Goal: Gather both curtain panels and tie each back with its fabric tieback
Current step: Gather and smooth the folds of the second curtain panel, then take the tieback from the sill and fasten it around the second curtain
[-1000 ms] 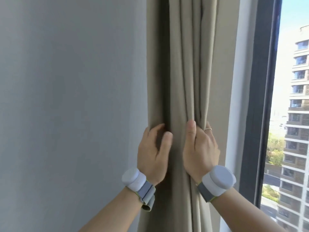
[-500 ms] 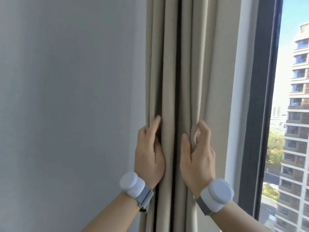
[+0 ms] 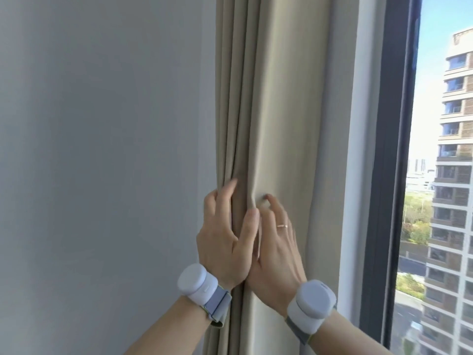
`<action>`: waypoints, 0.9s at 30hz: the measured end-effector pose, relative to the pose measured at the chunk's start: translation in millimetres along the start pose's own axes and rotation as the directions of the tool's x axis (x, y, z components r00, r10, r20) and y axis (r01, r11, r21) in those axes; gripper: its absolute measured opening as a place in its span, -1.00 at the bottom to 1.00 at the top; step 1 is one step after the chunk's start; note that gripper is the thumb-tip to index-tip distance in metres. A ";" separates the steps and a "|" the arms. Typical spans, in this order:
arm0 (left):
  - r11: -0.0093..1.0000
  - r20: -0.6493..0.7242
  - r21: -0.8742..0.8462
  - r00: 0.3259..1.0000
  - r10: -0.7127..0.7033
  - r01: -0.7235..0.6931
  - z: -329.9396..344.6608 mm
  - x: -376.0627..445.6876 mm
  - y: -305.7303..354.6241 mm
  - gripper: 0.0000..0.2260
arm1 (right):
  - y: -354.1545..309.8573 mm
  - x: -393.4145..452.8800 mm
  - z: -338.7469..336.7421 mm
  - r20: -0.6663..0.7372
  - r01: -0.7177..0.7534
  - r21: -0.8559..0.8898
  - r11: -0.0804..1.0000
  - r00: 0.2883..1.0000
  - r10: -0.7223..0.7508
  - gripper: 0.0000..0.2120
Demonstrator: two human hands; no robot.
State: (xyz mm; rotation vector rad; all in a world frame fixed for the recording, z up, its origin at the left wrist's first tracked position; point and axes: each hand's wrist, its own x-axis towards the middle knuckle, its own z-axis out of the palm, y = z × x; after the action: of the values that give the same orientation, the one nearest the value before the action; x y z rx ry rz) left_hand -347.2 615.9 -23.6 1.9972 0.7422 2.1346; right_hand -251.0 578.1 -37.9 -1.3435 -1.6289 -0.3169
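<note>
Wall [image 3: 97, 149] is filling the left side, plain and grey. Just right of it the curtain panel [image 3: 279, 129] is hanging in long beige folds, bunched up close to the wall. The left hand [image 3: 225, 239] is pressing on the left folds, with its fingers wrapping round their edge and its thumb [image 3: 249, 224] lying across the front. It is holding the folds loosely, likely to keep them packed together. The right hand [image 3: 276, 252] is touching the left one at the heel and lying nearly flat and wide on the big smooth fold, fingertips poking into the cloth. It is probably pushing that fold toward the rest. A ring [image 3: 282, 226] is sitting on one finger. Both wrists are wearing white round bands [image 3: 195, 280]. Further right the dark window frame [image 3: 391, 162] is standing tall, and a far building [image 3: 453, 160] is showing outside. No tieback is showing, so the tying step is not yet done.
</note>
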 end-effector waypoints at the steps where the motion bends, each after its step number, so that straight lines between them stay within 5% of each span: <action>1: 1.000 0.006 0.005 1.000 -0.002 0.002 -0.7 0.6 1.8 -0.41 | 3.0 -4.0 2.4 0.065 0.016 -0.040 0.999 0.998 -0.013 -0.46; 4: 0.990 0.019 0.134 0.999 0.038 -0.041 4.7 -4.6 1.2 -0.20 | 24.2 -26.0 -0.4 0.175 0.020 -0.180 0.983 0.985 0.012 -0.40; 8: 0.918 -0.017 0.375 0.989 0.144 -0.128 10.8 -1.9 12.5 -0.12 | 29.7 -25.5 -1.7 0.096 0.001 -0.339 0.941 0.995 0.033 -0.83; 10: 0.864 0.006 0.444 0.964 0.264 -0.239 14.7 -0.7 16.8 -0.26 | 23.1 -19.9 -10.1 0.175 -0.009 -0.414 0.910 0.980 0.089 -0.88; 15: 0.842 0.275 0.228 0.862 0.426 -0.489 46.0 -10.7 29.1 -0.69 | 27.7 -26.9 -44.1 0.352 -0.096 -0.530 0.843 0.879 0.322 -0.86; 19: 0.843 0.402 0.165 0.815 0.417 -0.513 66.6 -13.4 42.0 -0.75 | 34.8 -33.0 -69.0 0.399 -0.177 -0.613 0.770 0.771 0.496 -0.83; 27: 0.886 0.603 0.146 0.750 0.273 -0.440 103.7 -47.3 78.7 -0.82 | 75.3 -61.0 -118.0 0.295 -0.295 -0.651 0.699 0.750 0.592 -0.79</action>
State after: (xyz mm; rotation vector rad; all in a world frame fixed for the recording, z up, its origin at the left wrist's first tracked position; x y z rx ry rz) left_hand -223.1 555.1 -31.9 2.9415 0.6056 1.4574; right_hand -131.3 484.6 -53.8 -2.4166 -1.5607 -0.1609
